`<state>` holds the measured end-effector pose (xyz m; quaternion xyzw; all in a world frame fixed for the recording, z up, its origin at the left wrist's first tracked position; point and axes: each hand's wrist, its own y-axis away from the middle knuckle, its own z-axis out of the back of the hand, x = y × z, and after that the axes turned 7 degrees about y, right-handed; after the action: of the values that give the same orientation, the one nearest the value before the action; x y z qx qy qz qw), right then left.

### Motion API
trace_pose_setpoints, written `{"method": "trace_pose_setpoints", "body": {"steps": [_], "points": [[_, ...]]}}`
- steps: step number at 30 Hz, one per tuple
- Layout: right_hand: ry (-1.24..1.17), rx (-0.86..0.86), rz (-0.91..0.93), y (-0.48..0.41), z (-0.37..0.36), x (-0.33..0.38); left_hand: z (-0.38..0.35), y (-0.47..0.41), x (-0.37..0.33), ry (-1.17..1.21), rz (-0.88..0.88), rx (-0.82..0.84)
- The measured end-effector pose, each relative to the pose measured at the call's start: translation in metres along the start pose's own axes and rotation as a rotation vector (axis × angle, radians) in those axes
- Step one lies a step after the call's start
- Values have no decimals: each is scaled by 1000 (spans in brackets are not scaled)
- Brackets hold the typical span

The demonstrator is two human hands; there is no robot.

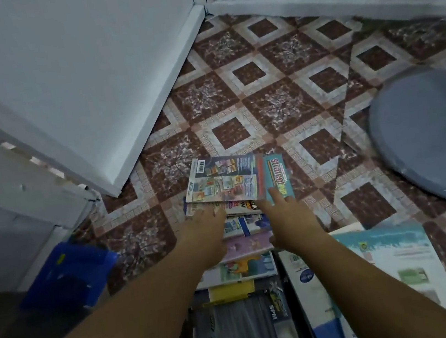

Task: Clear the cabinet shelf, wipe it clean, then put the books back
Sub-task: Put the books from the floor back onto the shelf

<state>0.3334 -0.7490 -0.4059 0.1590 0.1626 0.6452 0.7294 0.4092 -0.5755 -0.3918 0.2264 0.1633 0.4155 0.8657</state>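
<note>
Both my arms reach out over the book pile (247, 252), which lies on the patterned floor (261, 82) in an overlapping row running away from me. My left hand (207, 235) is flat, fingers stretched forward, tips at the near edge of the picture-covered book (222, 182) at the far end of the pile; the tips are blurred, so I can't tell whether they press on it. My right hand (290, 223) is also loose and spread, gripping nothing, with the index finger reaching onto the teal book (277, 173) that lies just beside the picture-covered one, on the pile's far right. At the near end of the pile are a yellow cover (231, 289) and a grey plastic-wrapped book (246, 330) marked SPM. Touching the pile's right side is a large pale book (388, 259) lying flat, partly under my right forearm. Left of the pile, a little apart, is a blue bin (69, 274). Beyond the pile to the left is a white panel (74, 89) standing on the floor. Well right of the pile is a round grey cushion (437, 136) on the floor.
</note>
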Motion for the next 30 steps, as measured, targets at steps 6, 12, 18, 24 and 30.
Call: {"method": "trace_pose_setpoints", "body": {"steps": [6,12,18,24,30], "points": [[55,14,53,-43,-25,12,-15,-21,10,-26,6,71],[113,101,53,-78,-39,15,-36,-22,29,-83,38,191],[-50,116,38,-93,-43,20,-35,-22,34,-15,89,110],[-95,83,21,-101,-47,23,-36,-21,32,44,107,-1],[45,51,53,-101,-47,19,-39,-10,39,41,156,-36]]}}
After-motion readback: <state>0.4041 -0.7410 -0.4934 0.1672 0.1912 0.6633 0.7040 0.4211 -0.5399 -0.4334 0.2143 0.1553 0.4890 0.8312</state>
